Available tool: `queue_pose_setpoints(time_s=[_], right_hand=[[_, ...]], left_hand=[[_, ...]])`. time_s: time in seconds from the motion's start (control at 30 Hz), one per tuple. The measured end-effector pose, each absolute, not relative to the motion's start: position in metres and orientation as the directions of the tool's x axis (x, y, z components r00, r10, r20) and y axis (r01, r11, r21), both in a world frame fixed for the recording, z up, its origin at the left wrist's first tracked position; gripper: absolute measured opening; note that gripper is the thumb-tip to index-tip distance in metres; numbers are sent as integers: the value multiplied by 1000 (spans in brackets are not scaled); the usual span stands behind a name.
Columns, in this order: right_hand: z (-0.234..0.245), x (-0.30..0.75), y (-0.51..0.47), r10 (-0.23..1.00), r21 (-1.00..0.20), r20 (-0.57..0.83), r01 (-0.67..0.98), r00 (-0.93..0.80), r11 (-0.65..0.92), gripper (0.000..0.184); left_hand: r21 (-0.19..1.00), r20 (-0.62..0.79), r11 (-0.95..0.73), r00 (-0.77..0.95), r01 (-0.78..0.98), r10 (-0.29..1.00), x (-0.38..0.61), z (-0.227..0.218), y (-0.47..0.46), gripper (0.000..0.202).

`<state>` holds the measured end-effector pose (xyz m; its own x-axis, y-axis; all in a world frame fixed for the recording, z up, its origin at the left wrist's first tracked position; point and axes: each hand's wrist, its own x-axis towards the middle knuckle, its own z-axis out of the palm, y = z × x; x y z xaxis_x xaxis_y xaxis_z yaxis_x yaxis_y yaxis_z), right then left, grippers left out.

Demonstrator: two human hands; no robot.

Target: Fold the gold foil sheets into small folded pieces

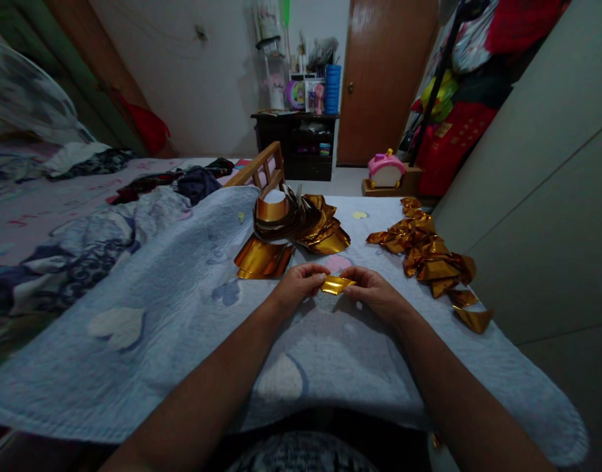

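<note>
A small gold foil piece [337, 284] sits pinched between both hands, held just above the blanket [183, 308] near its middle. The left hand [297, 286] closes on the foil's left end with thumb and fingers, and the right hand [374, 290] closes on its right end the same way, so the piece spans the short gap between the two sets of fingertips. It looks partly folded, with one edge creased upward, though the exact shape is too small to make out.

The step in hand appears to be folding or creasing this single piece. By my judgement the next move calls for a steady pinch on one end while the other hand presses the crease, since the foil is thin and springy and could slip or spring back open.

Just beyond the hands, toward the blanket's far edge, lies a flat stack [262, 259] of gold sheets, with a heap of curled strips [301, 223] behind it. Along the blanket's right edge runs a row of folded pieces [429, 252], well apart from the hands. A wooden rail [261, 167] stands at the far edge, clothes [193, 180] lie on the bed at left, and a door [384, 78] stands closed at the back.
</note>
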<state>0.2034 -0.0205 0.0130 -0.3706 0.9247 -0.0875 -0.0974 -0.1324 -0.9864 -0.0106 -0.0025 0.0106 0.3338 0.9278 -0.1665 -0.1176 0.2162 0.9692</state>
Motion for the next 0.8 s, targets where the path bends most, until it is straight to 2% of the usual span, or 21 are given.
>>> queue_pose_setpoints(time_s=[0.23,0.43,0.57,0.8], right_hand=[[10,204,-20,927,-969,-125,-156,-352,-190,34],[11,204,-18,934,-921,-142,-302,-327,-246,36],[11,204,-18,929,-891,-152,-361,-338,-277,36],[9,205,-17,923,-885,-143,-371,-358,-281,35]], left_hand=[[936,-183,289,424,-201,887,-13,14,-5,43],[869,-159,367,515,-332,842,-15,17,-6,54],[847,-170,399,532,-353,830,-16,17,-5,52],[840,-188,410,520,-355,833,-15,13,-3,50]])
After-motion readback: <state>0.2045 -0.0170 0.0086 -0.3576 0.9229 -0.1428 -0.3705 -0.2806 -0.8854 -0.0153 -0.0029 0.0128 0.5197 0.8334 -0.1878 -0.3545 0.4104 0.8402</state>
